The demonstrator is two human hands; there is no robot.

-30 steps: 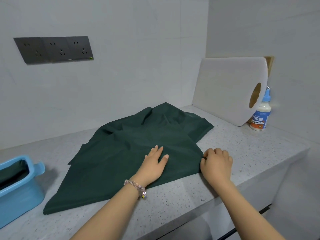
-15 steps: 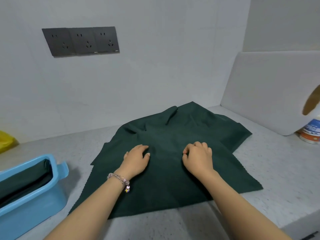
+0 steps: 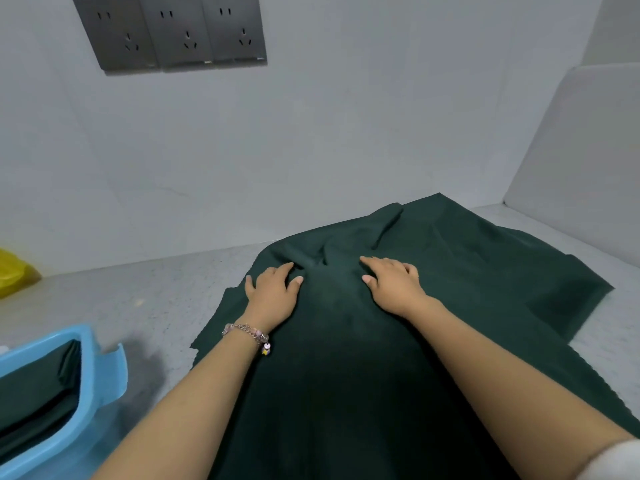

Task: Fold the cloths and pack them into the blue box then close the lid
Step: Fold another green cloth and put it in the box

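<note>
Both hands flat, fingers relaxed, on cloth (image 3: pixel 433 271) spread on counter (image 3: pixel 138 292): left hand (image 3: pixel 272 292) and right hand (image 3: pixel 394 284) near far creases, box (image 3: pixel 104 368) left.

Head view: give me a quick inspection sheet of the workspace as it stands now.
Surface: grey speckled countertop, against a pale wall.
Job's things: dark green cloth spread out, rumpled at its far end; blue box at left, open, with green cloth inside; lid not seen.
Clutter: yellow object at far left, white board leaning at right.
Grippers: left hand and right hand both rest on the cloth, fingers loosely bent; a bracelet on the left wrist.
Cables: nothing seen.
Surroundings: three dark wall sockets, nothing plugged in.
</note>
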